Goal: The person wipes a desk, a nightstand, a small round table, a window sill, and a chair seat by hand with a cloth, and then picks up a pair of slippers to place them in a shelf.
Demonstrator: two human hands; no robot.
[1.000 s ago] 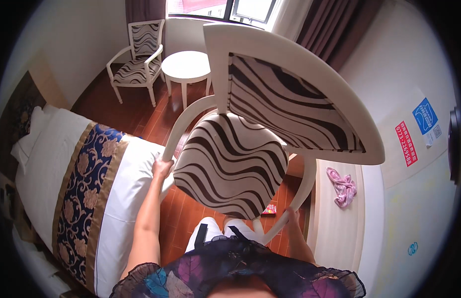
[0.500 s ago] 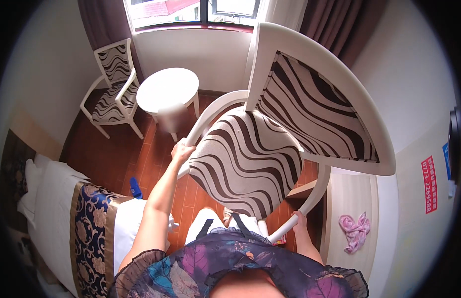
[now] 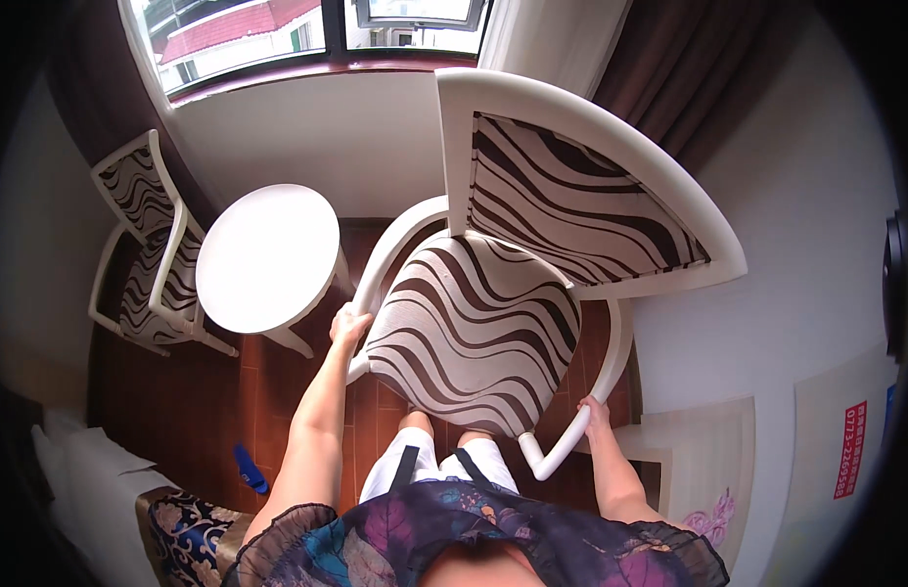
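Note:
In front of my body is a white-framed armchair (image 3: 474, 328) with brown and cream wavy upholstery, its seat facing me and its backrest on the far side. My left hand (image 3: 350, 324) is closed around its left armrest. Around the right armrest, close to its front bend, my right hand (image 3: 596, 410) is closed too. Both arms reach forward and down. The chair's legs are hidden beneath the seat, so I cannot tell whether they touch the floor.
A round white table (image 3: 268, 256) stands to the left, with a matching armchair (image 3: 153, 240) beyond it. A bed (image 3: 102, 489) lies at lower left, near a blue slipper (image 3: 249, 470) on the wooden floor. At right, a pink cloth (image 3: 711, 517) rests on a low pale cabinet (image 3: 703, 440).
I have moved forward with the armchair, both hands keeping their hold. The window, table and second chair look nearer, while the bed and cabinet have slid back toward the lower edge.

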